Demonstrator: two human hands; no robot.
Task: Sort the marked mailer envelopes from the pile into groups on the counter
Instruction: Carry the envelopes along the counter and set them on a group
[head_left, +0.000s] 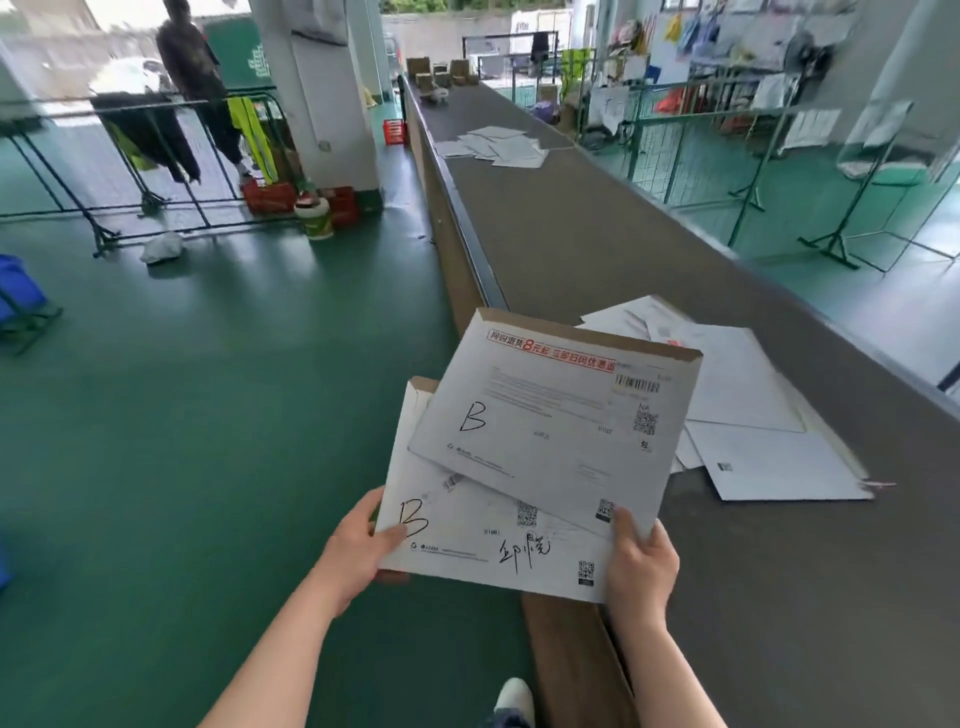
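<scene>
The left hand (358, 543) reaches up from a bare forearm, thumb pressed on the face of a white cardboard mailer envelope marked B (467, 540), fingers curled beneath its lower left corner. A second white cardboard mailer with a red printed banner and a handwritten B (550, 415) lies tilted on top, overlapping it. The right hand (641, 564) pinches both envelopes at their lower right edge, thumb on top. Further right, a loose pile of white envelopes (743, 410) rests on the long grey counter (597, 249).
</scene>
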